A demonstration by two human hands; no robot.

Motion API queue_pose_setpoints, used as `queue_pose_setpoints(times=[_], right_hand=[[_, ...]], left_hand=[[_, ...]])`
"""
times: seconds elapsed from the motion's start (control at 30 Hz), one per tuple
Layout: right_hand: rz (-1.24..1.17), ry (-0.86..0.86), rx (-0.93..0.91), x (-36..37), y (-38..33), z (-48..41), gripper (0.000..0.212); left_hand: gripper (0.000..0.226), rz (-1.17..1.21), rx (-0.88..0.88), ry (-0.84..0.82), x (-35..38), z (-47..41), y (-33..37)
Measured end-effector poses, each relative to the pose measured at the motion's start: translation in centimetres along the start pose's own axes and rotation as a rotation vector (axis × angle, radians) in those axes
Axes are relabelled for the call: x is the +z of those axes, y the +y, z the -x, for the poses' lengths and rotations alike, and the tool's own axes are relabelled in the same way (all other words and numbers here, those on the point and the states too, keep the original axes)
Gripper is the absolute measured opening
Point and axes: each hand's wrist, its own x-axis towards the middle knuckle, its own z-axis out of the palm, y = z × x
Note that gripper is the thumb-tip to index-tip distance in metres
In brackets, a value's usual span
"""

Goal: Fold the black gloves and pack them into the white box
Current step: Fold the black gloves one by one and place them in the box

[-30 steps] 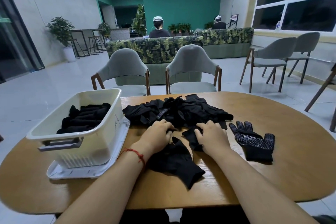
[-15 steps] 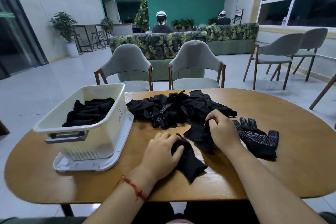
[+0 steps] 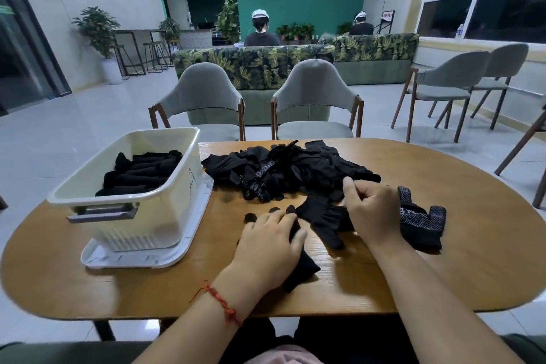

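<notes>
My left hand (image 3: 270, 248) presses flat on a black glove (image 3: 301, 270) laid on the wooden table (image 3: 443, 281); the glove's fingertips stick out past my fingers. My right hand (image 3: 370, 210) pinches a second black glove (image 3: 322, 217) that lies just right of the first. A heap of loose black gloves (image 3: 289, 170) sits behind both hands. One dotted black glove (image 3: 419, 223) lies flat to the right of my right hand. The white box (image 3: 139, 210) stands at the left with several folded black gloves (image 3: 139, 174) inside.
The box rests on its white lid (image 3: 147, 257). Two grey chairs (image 3: 316, 103) stand at the table's far side, more chairs at the right. People sit beyond a leaf-patterned sofa (image 3: 266, 65) far back.
My left hand slid back toward me and flattened onto the near glove. My right hand moved right and away, pulling the second glove off toward the dotted one.
</notes>
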Motion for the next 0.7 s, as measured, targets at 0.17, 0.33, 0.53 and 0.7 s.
queue_pose_setpoints(times=[0.17, 0.33, 0.53, 0.7], right_hand=[[0.056, -0.059, -0.003, -1.0, 0.3, 1.3, 0.066], [0.158, -0.079, -0.038, -1.5, -0.3, 2.4, 0.07], [0.194, -0.119, -0.053, -0.4, -0.4, 2.7, 0.067], [0.141, -0.11, 0.034, -0.6, -0.2, 2.5, 0.069]], left_hand=[[0.08, -0.002, 0.039, -0.289, 0.8, 0.2, -0.6], [0.045, 0.314, 0.073, 0.141, 0.2, -0.3, -3.3], [0.024, 0.091, -0.003, 0.232, 1.1, -0.4, -4.3], [0.058, 0.019, -0.031, 0.129, 1.8, -0.1, -4.4]])
